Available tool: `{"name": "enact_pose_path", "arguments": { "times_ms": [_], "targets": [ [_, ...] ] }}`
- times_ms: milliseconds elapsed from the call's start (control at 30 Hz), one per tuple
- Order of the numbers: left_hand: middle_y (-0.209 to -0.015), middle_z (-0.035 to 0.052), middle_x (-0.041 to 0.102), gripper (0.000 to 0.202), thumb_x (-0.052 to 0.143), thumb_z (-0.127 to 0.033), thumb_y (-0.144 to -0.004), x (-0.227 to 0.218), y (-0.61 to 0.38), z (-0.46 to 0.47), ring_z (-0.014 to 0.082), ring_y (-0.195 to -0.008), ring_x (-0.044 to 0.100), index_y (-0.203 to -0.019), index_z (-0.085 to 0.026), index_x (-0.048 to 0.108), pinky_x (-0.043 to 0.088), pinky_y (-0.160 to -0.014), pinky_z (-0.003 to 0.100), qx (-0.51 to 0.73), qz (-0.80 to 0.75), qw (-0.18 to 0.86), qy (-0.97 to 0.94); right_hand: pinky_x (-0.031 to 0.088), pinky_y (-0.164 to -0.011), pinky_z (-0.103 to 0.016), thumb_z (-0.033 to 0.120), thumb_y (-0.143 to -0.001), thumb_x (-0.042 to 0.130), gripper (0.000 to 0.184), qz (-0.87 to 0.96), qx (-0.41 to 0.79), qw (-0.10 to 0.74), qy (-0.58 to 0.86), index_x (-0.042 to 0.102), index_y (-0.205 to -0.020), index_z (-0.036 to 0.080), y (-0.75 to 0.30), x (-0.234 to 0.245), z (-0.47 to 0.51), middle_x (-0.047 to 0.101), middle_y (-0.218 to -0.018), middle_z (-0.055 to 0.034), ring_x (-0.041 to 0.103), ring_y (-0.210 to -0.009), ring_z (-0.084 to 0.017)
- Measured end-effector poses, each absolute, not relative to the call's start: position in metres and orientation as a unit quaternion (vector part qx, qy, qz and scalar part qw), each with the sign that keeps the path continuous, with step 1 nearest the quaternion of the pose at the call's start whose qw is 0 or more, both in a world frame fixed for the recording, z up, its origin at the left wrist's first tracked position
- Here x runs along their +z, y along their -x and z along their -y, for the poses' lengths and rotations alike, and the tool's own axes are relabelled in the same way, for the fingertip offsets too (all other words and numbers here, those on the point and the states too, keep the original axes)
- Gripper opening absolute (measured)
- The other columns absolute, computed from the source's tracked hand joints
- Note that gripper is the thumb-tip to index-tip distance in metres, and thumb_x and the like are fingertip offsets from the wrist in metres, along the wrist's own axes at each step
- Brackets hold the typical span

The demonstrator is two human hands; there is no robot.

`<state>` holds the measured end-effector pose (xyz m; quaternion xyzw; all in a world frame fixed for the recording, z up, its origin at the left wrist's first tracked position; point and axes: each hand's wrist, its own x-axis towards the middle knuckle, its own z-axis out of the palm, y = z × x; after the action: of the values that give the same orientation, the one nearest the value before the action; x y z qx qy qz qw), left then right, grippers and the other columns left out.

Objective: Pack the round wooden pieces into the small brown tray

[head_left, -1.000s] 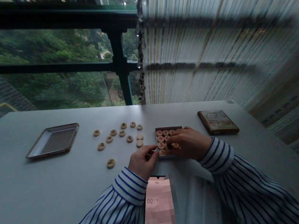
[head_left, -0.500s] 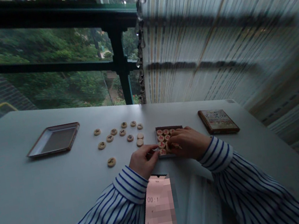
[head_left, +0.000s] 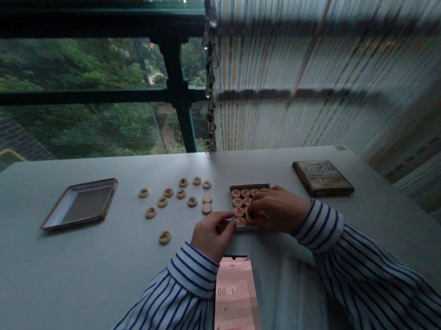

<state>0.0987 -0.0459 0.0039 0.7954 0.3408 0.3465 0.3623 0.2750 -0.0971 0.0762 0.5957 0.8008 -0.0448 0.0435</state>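
Note:
A small shallow box [head_left: 249, 186] stands in the middle of the table, with round wooden xiangqi pieces [head_left: 245, 193] laid in rows, their characters red. At its left side, my left hand [head_left: 212, 237] has thumb and fingertips against the wall, gripping it. Over the box's right part is my right hand [head_left: 281, 208], fingers bent down and closed on a xiangqi piece that is mostly covered. That hand hides the pieces on the right side. Several loose xiangqi pieces [head_left: 192, 202] with dark characters lie left of the box. Two pieces [head_left: 207, 209] close to it show blank faces.
An open tray-like lid [head_left: 103, 210] lies at the far left of the white table [head_left: 108, 279]. To the right lies a shut patterned box [head_left: 323, 175]. A phone [head_left: 231, 298] showing a timer lies below my left wrist. Window and string curtain border the table's far edge.
The right fingers have pressed slightly lower into the box, and the piece under them shows less. The left hand stays at the box's side. The view has shifted a little.

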Motion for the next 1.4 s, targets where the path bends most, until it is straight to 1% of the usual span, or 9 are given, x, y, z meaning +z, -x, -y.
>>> {"name": "enact_pose_path", "arguments": {
  "times_ms": [167, 300, 433, 800, 1000, 1233, 1400],
  "targets": [
    [-0.074, 0.0043, 0.066, 0.018, 0.055, -0.024, -0.072, 0.0031, -0.0986, 0.0458, 0.0115, -0.062, 0.061, -0.084, -0.015, 0.063, 0.049, -0.059, 0.021, 0.346, -0.342, 0.367, -0.793, 0.032, -0.066, -0.028, 0.035, -0.077, 0.048, 0.020, -0.805, -0.043, 0.029, -0.591, 0.062, -0.084, 0.022, -0.2777, 0.0741, 0.0980, 0.060, -0.086, -0.0038, 0.054, -0.086, -0.018],
    [-0.073, 0.0040, 0.066, 0.017, 0.055, -0.024, -0.071, 0.0039, -0.0992, 0.0463, 0.0115, -0.062, 0.060, -0.084, -0.015, 0.063, 0.049, -0.059, 0.021, 0.346, -0.346, 0.369, -0.790, 0.031, -0.067, -0.027, 0.034, -0.077, 0.049, 0.020, -0.802, -0.046, 0.031, -0.595, 0.062, -0.086, 0.022, -0.2775, 0.0747, 0.0980, 0.060, -0.088, -0.0039, 0.054, -0.087, -0.017],
    [-0.072, 0.0038, 0.066, 0.016, 0.055, -0.023, -0.071, 0.0057, -0.0995, 0.0465, 0.0110, -0.061, 0.060, -0.083, -0.015, 0.064, 0.049, -0.059, 0.021, 0.349, -0.345, 0.368, -0.790, 0.030, -0.068, -0.027, 0.033, -0.077, 0.050, 0.019, -0.804, -0.056, 0.030, -0.591, 0.062, -0.089, 0.025, -0.2761, 0.0765, 0.0978, 0.061, -0.089, -0.0022, 0.053, -0.089, -0.017],
    [-0.072, 0.0030, 0.066, 0.016, 0.055, -0.024, -0.071, 0.0051, -0.0994, 0.0461, 0.0110, -0.061, 0.060, -0.082, -0.016, 0.064, 0.049, -0.057, 0.020, 0.352, -0.342, 0.367, -0.790, 0.029, -0.068, -0.027, 0.027, -0.075, 0.051, 0.015, -0.802, -0.064, 0.037, -0.593, 0.063, -0.083, 0.025, -0.2730, 0.0796, 0.0981, 0.063, -0.087, -0.0008, 0.054, -0.088, -0.016],
    [-0.072, 0.0034, 0.066, 0.016, 0.055, -0.024, -0.071, 0.0057, -0.0997, 0.0463, 0.0112, -0.061, 0.060, -0.083, -0.016, 0.063, 0.049, -0.057, 0.021, 0.344, -0.344, 0.366, -0.793, 0.029, -0.069, -0.028, 0.028, -0.075, 0.050, 0.015, -0.807, -0.065, 0.023, -0.587, 0.064, -0.082, 0.026, -0.2737, 0.0773, 0.0983, 0.064, -0.084, -0.0009, 0.054, -0.086, -0.016],
    [-0.072, 0.0034, 0.067, 0.016, 0.056, -0.024, -0.071, 0.0062, -0.0992, 0.0461, 0.0110, -0.061, 0.061, -0.082, -0.016, 0.063, 0.049, -0.057, 0.020, 0.345, -0.341, 0.362, -0.796, 0.029, -0.071, -0.028, 0.028, -0.075, 0.051, 0.015, -0.802, -0.070, 0.038, -0.592, 0.064, -0.083, 0.026, -0.2728, 0.0800, 0.0977, 0.064, -0.085, -0.0012, 0.055, -0.087, -0.017],
    [-0.072, 0.0036, 0.067, 0.016, 0.055, -0.023, -0.071, 0.0060, -0.0989, 0.0457, 0.0110, -0.061, 0.061, -0.082, -0.015, 0.063, 0.049, -0.057, 0.020, 0.342, -0.343, 0.361, -0.797, 0.029, -0.071, -0.029, 0.028, -0.076, 0.050, 0.016, -0.800, -0.065, 0.024, -0.596, 0.064, -0.083, 0.026, -0.2737, 0.0776, 0.0977, 0.064, -0.083, -0.0014, 0.055, -0.085, -0.017]
  ]
}}
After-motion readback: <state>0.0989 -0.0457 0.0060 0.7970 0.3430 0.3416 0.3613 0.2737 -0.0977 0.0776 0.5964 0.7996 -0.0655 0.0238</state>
